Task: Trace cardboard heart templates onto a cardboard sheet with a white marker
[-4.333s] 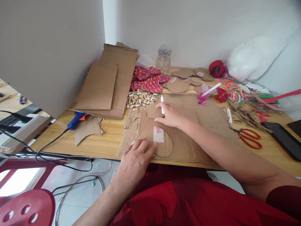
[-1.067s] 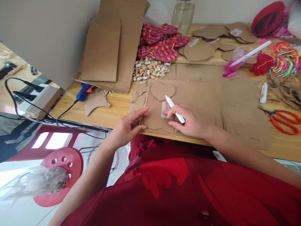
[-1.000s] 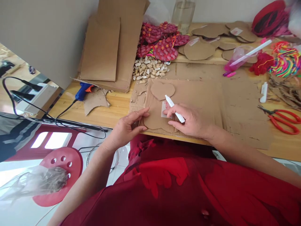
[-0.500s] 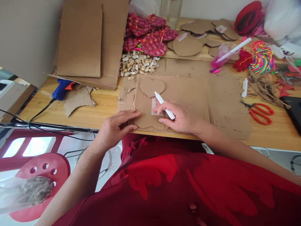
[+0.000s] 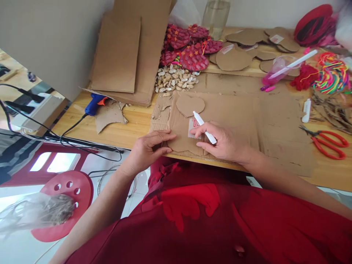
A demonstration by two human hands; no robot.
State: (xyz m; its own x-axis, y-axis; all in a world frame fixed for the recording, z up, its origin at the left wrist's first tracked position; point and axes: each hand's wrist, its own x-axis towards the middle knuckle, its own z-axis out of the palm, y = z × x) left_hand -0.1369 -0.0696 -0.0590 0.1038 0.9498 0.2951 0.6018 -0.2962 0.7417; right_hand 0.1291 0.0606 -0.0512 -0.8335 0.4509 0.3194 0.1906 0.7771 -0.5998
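Against the frame from 4.3 s ago, the right hand (image 5: 224, 143) has come back from the small cardboard heart (image 5: 190, 105) and now sits on the larger heart template (image 5: 183, 139), nearer the table edge than that small heart. Its fingers pinch a white pen (image 5: 205, 127), tip pointing toward the small heart. The left hand (image 5: 148, 148) has shifted to the template's left rim, fingers pressed together flat on it. Red scissors (image 5: 328, 142) lie well right of the small heart.
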